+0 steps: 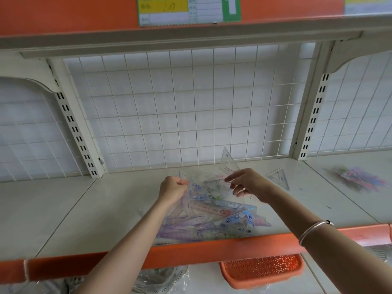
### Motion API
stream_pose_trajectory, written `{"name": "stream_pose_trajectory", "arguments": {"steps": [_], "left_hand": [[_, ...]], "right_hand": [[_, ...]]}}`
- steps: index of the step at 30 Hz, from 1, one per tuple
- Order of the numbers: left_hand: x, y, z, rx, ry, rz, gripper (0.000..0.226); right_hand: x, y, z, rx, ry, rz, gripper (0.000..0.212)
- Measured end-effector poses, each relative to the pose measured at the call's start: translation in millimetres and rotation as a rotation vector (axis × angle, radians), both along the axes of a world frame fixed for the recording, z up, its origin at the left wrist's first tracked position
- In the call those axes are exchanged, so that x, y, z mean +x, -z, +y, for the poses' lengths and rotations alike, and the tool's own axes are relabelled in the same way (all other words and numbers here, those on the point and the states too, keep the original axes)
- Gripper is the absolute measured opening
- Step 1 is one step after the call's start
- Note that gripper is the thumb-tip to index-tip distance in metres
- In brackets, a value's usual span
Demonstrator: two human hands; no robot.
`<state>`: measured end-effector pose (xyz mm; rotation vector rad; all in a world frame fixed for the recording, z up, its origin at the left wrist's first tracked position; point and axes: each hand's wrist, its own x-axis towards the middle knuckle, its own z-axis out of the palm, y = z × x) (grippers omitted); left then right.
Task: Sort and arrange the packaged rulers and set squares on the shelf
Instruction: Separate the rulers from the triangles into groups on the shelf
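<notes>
Head cam — right hand [248, 184] pinches set square [228, 164], apex up, near upright; left hand [172, 188] pinches clear pkt [182, 175].

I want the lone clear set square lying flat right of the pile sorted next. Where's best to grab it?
Probably its near pointed corner, from the front: the lone set square lies flat on the shelf, so thumb and finger can tip that narrow tip up. The right hand is nearest, though it pinches an upright set square.
</notes>
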<state>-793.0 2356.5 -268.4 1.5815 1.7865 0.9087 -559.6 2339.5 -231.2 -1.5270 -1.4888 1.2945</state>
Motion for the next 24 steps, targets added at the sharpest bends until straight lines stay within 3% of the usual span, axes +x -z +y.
{"name": "stream_pose_trajectory", "arguments": {"steps": [9,14,24], "left_hand": [[1,-1,-1,-0.016,-0.003,-0.025,0.030],[2,-2,-1,-0.018,-0.008,-0.034,0.030],[0,1,-1,-0.025,0.003,-0.061,0.028]], "right_hand": [[-5,6,-4,-0.032,-0.138,0.039,0.031],[-11,16,-5,-0.053,-0.126,0.063,0.035],[-12,24,-2,0.019,-0.074,0.044,0.024]]}}
